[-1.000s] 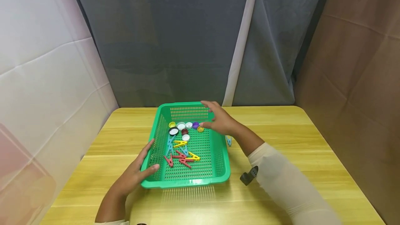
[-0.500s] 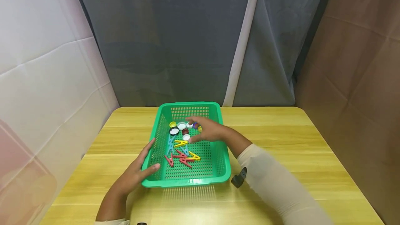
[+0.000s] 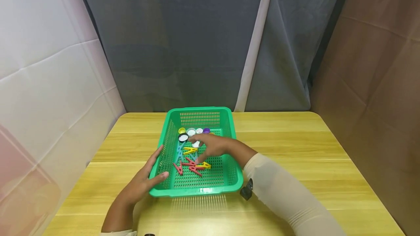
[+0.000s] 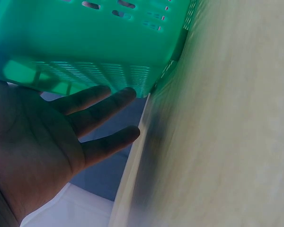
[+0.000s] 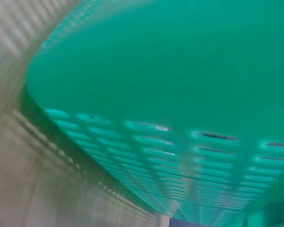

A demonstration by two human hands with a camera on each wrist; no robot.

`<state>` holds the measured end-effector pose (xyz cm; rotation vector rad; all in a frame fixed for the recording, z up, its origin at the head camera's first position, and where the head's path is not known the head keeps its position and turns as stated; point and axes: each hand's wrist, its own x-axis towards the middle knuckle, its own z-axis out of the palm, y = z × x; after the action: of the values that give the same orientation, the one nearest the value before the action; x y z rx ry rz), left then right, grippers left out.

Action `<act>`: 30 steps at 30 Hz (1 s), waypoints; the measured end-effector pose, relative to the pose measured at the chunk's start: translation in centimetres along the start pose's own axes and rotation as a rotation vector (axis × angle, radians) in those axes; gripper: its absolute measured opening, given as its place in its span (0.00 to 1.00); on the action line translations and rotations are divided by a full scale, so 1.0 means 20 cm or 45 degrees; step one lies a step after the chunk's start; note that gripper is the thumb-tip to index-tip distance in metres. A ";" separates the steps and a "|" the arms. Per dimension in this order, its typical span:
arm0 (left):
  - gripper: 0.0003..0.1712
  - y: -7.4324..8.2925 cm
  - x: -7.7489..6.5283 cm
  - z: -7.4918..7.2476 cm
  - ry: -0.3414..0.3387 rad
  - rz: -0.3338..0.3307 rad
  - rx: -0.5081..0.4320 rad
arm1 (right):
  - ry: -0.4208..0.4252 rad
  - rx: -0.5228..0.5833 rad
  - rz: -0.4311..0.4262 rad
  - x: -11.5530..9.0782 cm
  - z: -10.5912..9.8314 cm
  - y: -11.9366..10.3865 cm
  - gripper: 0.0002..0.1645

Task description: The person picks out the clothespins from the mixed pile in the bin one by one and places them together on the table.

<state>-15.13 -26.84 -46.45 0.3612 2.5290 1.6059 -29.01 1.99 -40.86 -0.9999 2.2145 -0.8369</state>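
A green perforated plastic basket [image 3: 197,192] stands on the wooden table. Along its left rim rests my left hand [image 3: 139,185], thumb over the edge. In the left wrist view, that hand's fingers [image 4: 102,106] are extended beside the outer wall. My right hand [image 3: 213,145] reaches over the basket, fingers spread and pointing left, holding nothing visible. Under and around it lie red clothespins [image 3: 178,168], yellow clothespins [image 3: 190,150] and blue clothespins [image 3: 179,153]. Farther back are several bottle caps, including a black-rimmed one [image 3: 183,137] and a purple one [image 3: 206,130]. The right wrist view shows only the basket's outside.
The wooden tabletop [image 3: 288,148] extends on both sides of the basket. A small black device [image 3: 247,189] hangs below the right sleeve. Grey curtain [image 3: 180,54] closes off the back, with a white cloth [image 3: 55,68] at left and a brown one [image 3: 367,68] at right.
My right hand has moved from the basket's back right, over the caps, left and nearer to the clothespins. A blue clothespin seen right of the basket earlier is out of sight. The left hand stays put.
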 end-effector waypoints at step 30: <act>0.53 0.01 0.00 0.00 0.026 -0.007 0.027 | -0.207 -0.247 0.114 0.02 0.09 0.04 0.56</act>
<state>-15.21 -26.80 -46.21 0.3418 2.5611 1.5902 -28.40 1.49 -42.60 -1.0117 2.2121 -0.4903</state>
